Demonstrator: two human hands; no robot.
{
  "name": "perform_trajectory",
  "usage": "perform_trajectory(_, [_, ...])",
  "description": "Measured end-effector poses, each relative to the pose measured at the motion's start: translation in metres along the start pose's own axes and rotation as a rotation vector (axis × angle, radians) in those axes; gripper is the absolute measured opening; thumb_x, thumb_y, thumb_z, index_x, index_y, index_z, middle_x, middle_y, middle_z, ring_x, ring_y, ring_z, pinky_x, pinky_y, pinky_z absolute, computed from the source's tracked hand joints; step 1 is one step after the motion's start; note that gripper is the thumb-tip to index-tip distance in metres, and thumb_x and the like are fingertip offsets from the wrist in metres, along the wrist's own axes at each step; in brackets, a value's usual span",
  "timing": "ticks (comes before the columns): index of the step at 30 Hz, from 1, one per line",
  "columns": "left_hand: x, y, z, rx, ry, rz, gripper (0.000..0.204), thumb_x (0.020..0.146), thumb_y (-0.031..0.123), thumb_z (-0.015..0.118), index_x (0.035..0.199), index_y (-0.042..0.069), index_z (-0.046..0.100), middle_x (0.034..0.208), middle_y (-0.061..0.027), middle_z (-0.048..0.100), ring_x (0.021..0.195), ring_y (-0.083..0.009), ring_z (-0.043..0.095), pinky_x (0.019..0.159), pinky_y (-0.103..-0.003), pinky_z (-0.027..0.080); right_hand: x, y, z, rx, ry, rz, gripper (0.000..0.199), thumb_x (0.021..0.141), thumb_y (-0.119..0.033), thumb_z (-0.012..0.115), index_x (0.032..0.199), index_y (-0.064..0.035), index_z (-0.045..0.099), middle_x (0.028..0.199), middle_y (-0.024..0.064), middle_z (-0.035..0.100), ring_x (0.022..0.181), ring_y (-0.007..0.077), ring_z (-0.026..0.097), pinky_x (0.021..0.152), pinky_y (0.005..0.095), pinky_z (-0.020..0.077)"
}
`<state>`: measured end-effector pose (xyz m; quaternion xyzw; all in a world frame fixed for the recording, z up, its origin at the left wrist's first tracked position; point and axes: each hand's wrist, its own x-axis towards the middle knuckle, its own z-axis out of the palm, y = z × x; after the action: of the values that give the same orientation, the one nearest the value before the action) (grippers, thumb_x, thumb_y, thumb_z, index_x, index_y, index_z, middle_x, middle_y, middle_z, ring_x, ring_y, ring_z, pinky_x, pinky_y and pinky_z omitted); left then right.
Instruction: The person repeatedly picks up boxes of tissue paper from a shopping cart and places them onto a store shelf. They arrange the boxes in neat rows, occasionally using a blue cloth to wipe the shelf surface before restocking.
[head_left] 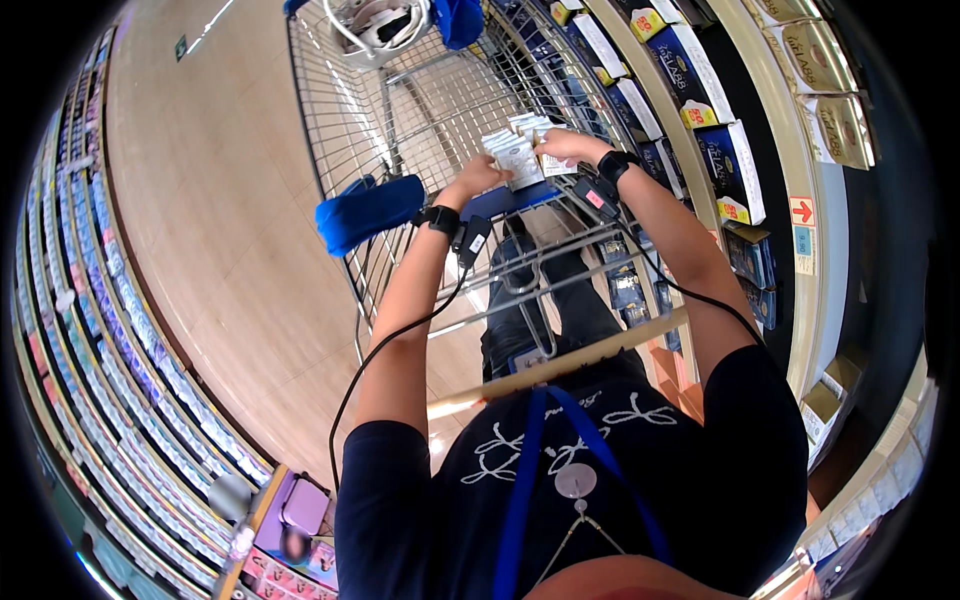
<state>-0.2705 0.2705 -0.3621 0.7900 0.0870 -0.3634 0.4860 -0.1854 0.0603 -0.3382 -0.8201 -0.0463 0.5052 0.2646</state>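
Bright, even indoor light; pale glare streaks the glossy beige tiled floor; long curving rows of small, pale packaged goods look soft toward the left rim; black fills the corners.

White script marks the dark-blue cloth T-shirt. Yellow-and-red number labels mark blue-and-white boxes. One rectangular sign bears a red arrow.

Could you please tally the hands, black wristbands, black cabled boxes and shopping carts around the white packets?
Hands, left hand and right hand: 2
Black wristbands: 2
Black cabled boxes: 2
Shopping cart: 1
Total: 7
The white packets overlap too much to count.
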Motion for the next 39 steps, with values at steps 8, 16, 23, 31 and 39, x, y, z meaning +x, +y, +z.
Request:
perform_trajectory(8, [0.090,-0.065,0.082,-0.292,0.215,-0.048,0.066,0.064,0.038,0.083,0.105,-0.007,0.060,0.100,-0.0206,0.068,0.094,-0.0293,0.066,0.083,-0.036,0.051,0.090,0.120,0.033,0.045,0.351,0.099,0.081,0.072,-0.037,0.071,0.132,0.0050,0.037,0.128,0.0184,0.048,0.110,0.0307,0.053,0.081,0.0442,0.0491])
perform_trajectory(16, [0.067,-0.050,0.066,-0.778,0.112,-0.075,0.058,0.074,0.029,0.080,0.116,-0.001,0.053,0.108,-0.0104,0.065,0.091,-0.0206,0.066,0.079,-0.031,0.053,0.067,0.100,0.018,0.486,0.156,-0.014,0.070,0.060,-0.016,0.081,0.123,-0.0047,0.051,0.109,0.0115,0.058,0.094,0.0233,0.057,0.066,0.0321,0.0501])
perform_trajectory(23, [0.018,0.013,0.000,-0.932,-0.144,-0.129,0.060,0.084,0.044,0.064,0.128,0.005,0.049,0.118,-0.0076,0.061,0.103,-0.0204,0.061,0.089,-0.032,0.048,0.034,0.050,-0.007,0.266,0.202,-0.028,0.051,0.078,-0.042,0.068,0.106,-0.0004,0.063,0.088,0.0118,0.066,0.083,0.0191,0.064,0.068,0.0295,0.0495])
perform_trajectory(31, [-0.125,0.146,-0.038,-1.153,-0.149,0.216,0.064,0.093,0.048,0.047,0.138,0.005,0.034,0.132,-0.0180,0.049,0.115,-0.0331,0.054,0.097,-0.052,0.047,-0.130,-0.014,-0.051,0.915,0.070,-0.367,0.042,0.092,-0.037,0.050,0.111,-0.0002,0.056,0.096,0.0124,0.063,0.083,0.0187,0.065,0.073,0.0339,0.0553])
perform_trajectory(39, [-0.209,0.227,0.036,-1.347,-0.463,0.416,0.066,0.093,0.045,0.047,0.141,0.004,0.030,0.140,-0.0215,0.041,0.124,-0.0385,0.045,0.100,-0.060,0.039,-0.316,0.022,-0.033,1.185,0.218,-0.595,0.044,0.099,-0.038,0.043,0.126,-0.0034,0.050,0.117,0.0119,0.058,0.101,0.0203,0.061,0.082,0.0344,0.0517])
